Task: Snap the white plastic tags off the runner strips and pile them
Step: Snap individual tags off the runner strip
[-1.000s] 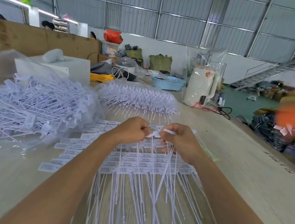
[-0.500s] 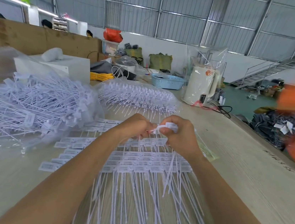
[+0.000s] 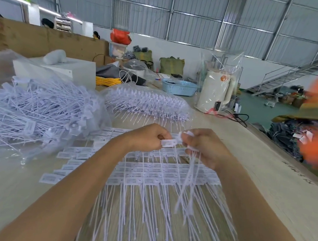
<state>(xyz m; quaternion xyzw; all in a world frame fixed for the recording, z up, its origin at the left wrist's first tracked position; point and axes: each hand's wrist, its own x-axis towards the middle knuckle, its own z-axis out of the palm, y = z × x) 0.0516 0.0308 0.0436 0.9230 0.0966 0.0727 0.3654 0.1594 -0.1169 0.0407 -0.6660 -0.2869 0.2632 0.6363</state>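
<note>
Hands have parted since a moment ago: my left hand [image 3: 147, 139] pinches a flat rectangular tag [image 3: 169, 142], my right hand [image 3: 204, 148] grips thin white tags [image 3: 189, 176] dangling over the table [image 3: 265, 193].

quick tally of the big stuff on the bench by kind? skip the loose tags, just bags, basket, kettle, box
Clear bags of tags: 2 (left, middle)
Blue basket: 1
White kettle: 1
White box: 1
Total: 5
</note>
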